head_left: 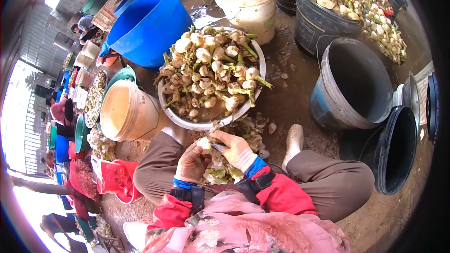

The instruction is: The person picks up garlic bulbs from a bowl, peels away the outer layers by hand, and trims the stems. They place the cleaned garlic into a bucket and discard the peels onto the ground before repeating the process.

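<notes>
Between my legs, my left hand point(191, 164) is closed around a pale, partly peeled garlic bulb point(205, 144). Close against it, my right hand point(234, 151) grips a small knife point(218, 148), its dark blade showing beside the bulb; most of the handle is hidden in the fingers. Just beyond both hands stands a wide white basin point(262, 65), heaped with garlic bulbs point(204, 56) that still carry cut green stems. Loose peelings and leaves point(222, 171) lie under and around my hands on the ground.
Left of the basin are a blue tub point(150, 23) and a cream bucket point(124, 110). A white bucket point(246, 4) stands behind it. To the right are a grey bucket point(351, 84), a black bucket point(396, 150) and a garlic-filled black bucket point(323, 23). Other people sit far left.
</notes>
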Action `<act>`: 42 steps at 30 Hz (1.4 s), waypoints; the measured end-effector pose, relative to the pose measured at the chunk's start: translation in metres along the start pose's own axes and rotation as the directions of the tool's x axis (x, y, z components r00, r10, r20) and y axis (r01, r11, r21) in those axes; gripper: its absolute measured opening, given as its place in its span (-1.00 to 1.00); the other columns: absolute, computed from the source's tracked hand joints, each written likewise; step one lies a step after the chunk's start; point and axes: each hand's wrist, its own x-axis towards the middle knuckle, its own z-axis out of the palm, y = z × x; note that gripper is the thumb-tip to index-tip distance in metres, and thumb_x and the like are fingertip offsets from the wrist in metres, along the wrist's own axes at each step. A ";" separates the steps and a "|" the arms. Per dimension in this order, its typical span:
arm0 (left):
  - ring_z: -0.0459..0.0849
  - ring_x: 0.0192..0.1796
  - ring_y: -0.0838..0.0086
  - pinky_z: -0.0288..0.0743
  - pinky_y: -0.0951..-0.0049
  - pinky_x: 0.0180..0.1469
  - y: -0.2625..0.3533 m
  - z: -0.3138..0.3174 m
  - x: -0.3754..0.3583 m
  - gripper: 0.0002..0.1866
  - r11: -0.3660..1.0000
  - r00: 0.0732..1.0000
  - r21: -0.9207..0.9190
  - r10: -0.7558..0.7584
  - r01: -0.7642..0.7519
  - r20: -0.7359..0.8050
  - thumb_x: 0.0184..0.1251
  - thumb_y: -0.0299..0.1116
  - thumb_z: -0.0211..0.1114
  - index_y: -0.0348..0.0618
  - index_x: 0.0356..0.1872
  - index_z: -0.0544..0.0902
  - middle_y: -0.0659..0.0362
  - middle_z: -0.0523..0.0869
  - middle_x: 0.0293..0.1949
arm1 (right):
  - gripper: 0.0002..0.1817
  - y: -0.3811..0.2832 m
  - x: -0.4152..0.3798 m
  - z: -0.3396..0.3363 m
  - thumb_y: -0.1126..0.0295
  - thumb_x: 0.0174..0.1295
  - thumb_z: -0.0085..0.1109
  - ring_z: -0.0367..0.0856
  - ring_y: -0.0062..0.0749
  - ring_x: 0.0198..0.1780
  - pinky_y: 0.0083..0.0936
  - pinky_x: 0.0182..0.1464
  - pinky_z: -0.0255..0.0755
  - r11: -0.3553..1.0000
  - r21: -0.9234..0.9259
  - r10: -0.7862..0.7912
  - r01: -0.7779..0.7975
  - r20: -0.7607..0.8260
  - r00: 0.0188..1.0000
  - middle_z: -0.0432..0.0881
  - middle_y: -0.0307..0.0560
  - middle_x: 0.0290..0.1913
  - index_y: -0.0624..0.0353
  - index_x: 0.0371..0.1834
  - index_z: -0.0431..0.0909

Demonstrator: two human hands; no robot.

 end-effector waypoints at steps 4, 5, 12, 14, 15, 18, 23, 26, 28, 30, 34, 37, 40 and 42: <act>0.64 -0.14 0.31 0.56 0.25 -0.07 -0.020 -0.013 0.008 -0.61 0.973 0.999 -0.229 -0.034 0.031 -0.011 0.23 -0.23 0.29 -0.22 0.02 0.55 0.16 0.67 -0.18 | -0.44 0.001 -0.007 0.009 0.68 0.03 0.16 0.58 -0.11 -0.02 -0.39 0.04 0.45 0.881 -0.448 -0.201 0.153 -0.062 0.978 0.59 0.05 -0.08 0.08 0.18 0.45; 0.64 -0.14 0.31 0.56 0.25 -0.07 -0.019 -0.009 0.007 -0.60 0.967 0.995 -0.243 -0.094 0.081 -0.042 0.22 -0.20 0.30 -0.22 0.01 0.55 0.16 0.67 -0.17 | -0.44 0.000 -0.007 0.010 0.66 0.00 0.16 0.57 -0.04 -0.09 -0.32 -0.02 0.45 0.889 -0.427 -0.229 0.166 -0.101 0.968 0.56 0.06 -0.15 0.07 0.15 0.46; 0.59 -0.22 0.39 0.49 0.40 -0.14 -0.003 0.011 -0.004 -0.47 0.975 0.920 0.068 -0.223 0.213 0.322 0.12 -0.01 0.38 -0.29 -0.10 0.54 0.14 0.63 -0.24 | -0.55 0.018 0.001 -0.018 0.64 0.02 0.07 0.55 0.04 -0.04 -0.30 0.03 0.42 0.881 -0.459 -0.080 -0.117 -0.389 0.918 0.58 0.12 -0.12 0.09 0.04 0.53; 0.59 -0.28 0.42 0.49 0.42 -0.20 -0.002 0.009 -0.005 -0.47 0.979 0.932 0.123 -0.194 0.164 0.306 0.11 0.02 0.39 -0.25 -0.13 0.56 0.17 0.63 -0.29 | -0.53 0.020 0.002 -0.022 0.66 -0.01 0.04 0.54 0.02 0.00 -0.34 0.07 0.41 0.870 -0.447 0.022 -0.209 -0.387 0.922 0.59 0.10 -0.08 0.08 0.02 0.55; 0.58 -0.25 0.40 0.48 0.40 -0.21 0.001 0.013 -0.006 -0.49 0.982 0.963 0.083 -0.182 0.168 0.201 0.10 0.02 0.39 -0.20 -0.12 0.56 0.18 0.62 -0.27 | -0.53 0.021 0.002 -0.024 0.67 -0.03 0.04 0.54 0.00 0.03 -0.36 0.10 0.40 0.842 -0.469 0.121 -0.267 -0.318 0.940 0.59 0.08 -0.05 0.08 0.00 0.56; 0.62 -0.22 0.35 0.55 0.34 -0.21 -0.006 0.012 0.005 -0.52 0.983 0.980 -0.010 -0.183 0.184 0.077 0.14 -0.04 0.38 -0.11 -0.02 0.54 0.15 0.65 -0.17 | -0.57 0.037 -0.002 -0.019 0.62 -0.06 0.02 0.55 -0.17 0.08 -0.42 0.16 0.37 0.775 -0.513 0.273 -0.369 -0.255 0.928 0.60 0.03 0.01 0.07 -0.07 0.59; 0.60 -0.05 0.26 0.52 0.28 -0.03 -0.016 0.086 0.060 -0.50 0.963 0.950 0.014 -0.269 0.271 0.158 0.36 -0.23 0.11 -0.05 0.29 0.30 0.11 0.55 0.03 | -0.69 0.114 -0.005 -0.002 0.30 0.15 0.03 0.57 -0.12 0.04 -0.27 0.08 0.44 0.588 -0.807 0.013 0.052 0.073 0.997 0.62 -0.03 0.00 0.00 -0.04 0.59; 0.53 -0.05 0.35 0.47 0.29 -0.05 -0.014 0.196 0.086 -0.51 0.969 0.806 0.044 -0.226 0.242 0.547 0.36 -0.18 0.13 -0.12 0.23 0.30 0.15 0.51 -0.01 | -0.68 0.069 -0.007 -0.009 0.27 0.22 -0.02 0.53 -0.12 0.08 -0.27 0.09 0.42 0.549 -0.830 0.132 0.099 0.203 0.970 0.57 0.01 0.05 0.07 0.00 0.54; 0.51 -0.02 0.37 0.45 0.30 0.05 -0.002 0.264 0.062 -0.24 0.974 0.808 0.191 -0.209 0.122 0.552 0.32 -0.12 0.21 -0.18 0.42 0.05 0.12 0.51 0.05 | -0.65 0.062 -0.005 -0.013 0.26 0.23 -0.03 0.48 -0.13 0.14 -0.27 0.14 0.38 0.572 -0.820 0.233 0.004 0.167 0.958 0.52 0.01 0.11 0.03 0.07 0.49; 0.48 0.06 0.38 0.41 0.36 0.11 0.003 0.292 0.055 -0.14 0.965 0.717 0.250 -0.232 0.083 0.658 0.27 -0.07 0.27 -0.23 0.44 0.01 0.08 0.48 0.13 | -0.62 0.064 -0.007 -0.017 0.26 0.24 -0.03 0.42 -0.14 0.20 -0.26 0.18 0.34 0.596 -0.798 0.306 -0.085 0.129 0.943 0.47 0.01 0.17 0.00 0.13 0.45; 0.43 0.17 0.44 0.31 0.46 0.21 0.001 0.267 0.094 -0.25 0.866 0.789 0.437 -0.084 -0.245 0.608 0.24 -0.14 0.32 -0.32 0.35 0.23 0.09 0.48 0.16 | -0.54 0.080 -0.010 -0.026 0.24 0.27 -0.04 0.30 -0.16 0.32 -0.26 0.27 0.27 0.635 -0.756 0.339 -0.157 0.090 0.937 0.38 0.02 0.29 -0.07 0.27 0.36; 0.63 -0.05 0.35 0.46 0.41 0.06 0.000 0.193 0.170 -0.61 0.300 0.883 0.847 0.320 -0.438 0.344 0.14 -0.28 0.34 -0.22 0.00 0.61 0.04 0.68 -0.12 | -0.57 0.086 -0.001 -0.027 0.28 0.15 0.07 0.47 -0.07 0.15 -0.29 0.18 0.35 0.792 -0.553 0.286 -0.258 -0.037 0.957 0.52 0.06 0.13 0.00 0.14 0.48; 0.60 -0.01 0.13 0.49 0.24 0.03 0.032 0.125 0.236 -0.69 -0.381 0.752 0.859 0.438 -0.342 0.493 0.04 -0.39 0.26 0.00 -0.11 0.66 0.03 0.62 0.00 | -0.61 0.075 -0.005 -0.033 0.29 0.11 0.10 0.53 0.01 0.06 -0.29 0.11 0.40 0.864 -0.290 0.397 -0.412 -0.111 0.911 0.59 0.09 0.02 0.03 0.04 0.55; 0.50 0.15 0.12 0.44 0.19 0.12 0.050 0.110 0.261 -0.62 -0.603 0.824 0.789 0.383 -0.120 0.418 0.02 -0.24 0.30 0.10 -0.04 0.63 0.06 0.57 0.10 | -0.61 0.064 -0.001 -0.037 0.29 0.13 0.10 0.52 -0.02 0.09 -0.32 0.13 0.38 0.843 -0.271 0.453 -0.465 -0.113 0.885 0.59 0.09 0.03 0.03 0.06 0.54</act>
